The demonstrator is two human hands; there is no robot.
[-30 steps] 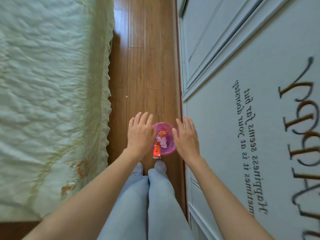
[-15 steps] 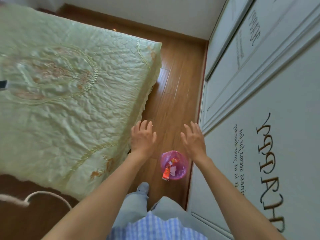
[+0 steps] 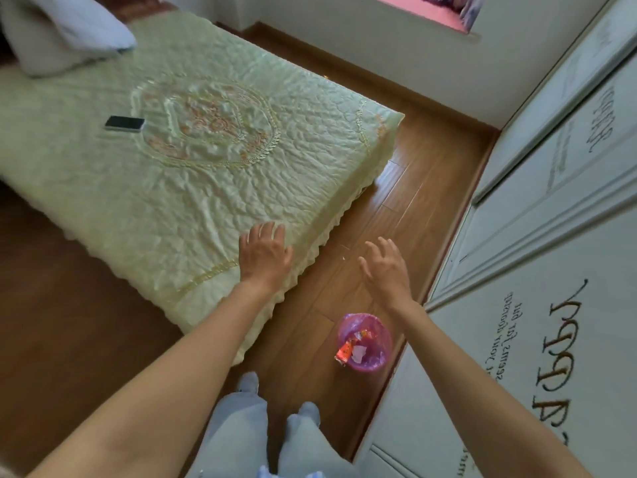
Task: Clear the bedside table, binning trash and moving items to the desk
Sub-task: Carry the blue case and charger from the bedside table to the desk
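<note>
Now both hands' fingers spread empty above quilted bedspread (image 3: 172,188), glossy planks, pink-lined round bin (image 3: 367,343)

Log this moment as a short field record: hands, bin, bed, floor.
left hand: open, empty, over the bed's near corner
right hand: open, empty, above the floor
bin: small, pink liner, on the floor by the wardrobe
bin contents: red wrapper sticking over the rim, white scrap
bed: green quilted cover, phone lying on it, pillow at far end
floor: wood planks
</note>
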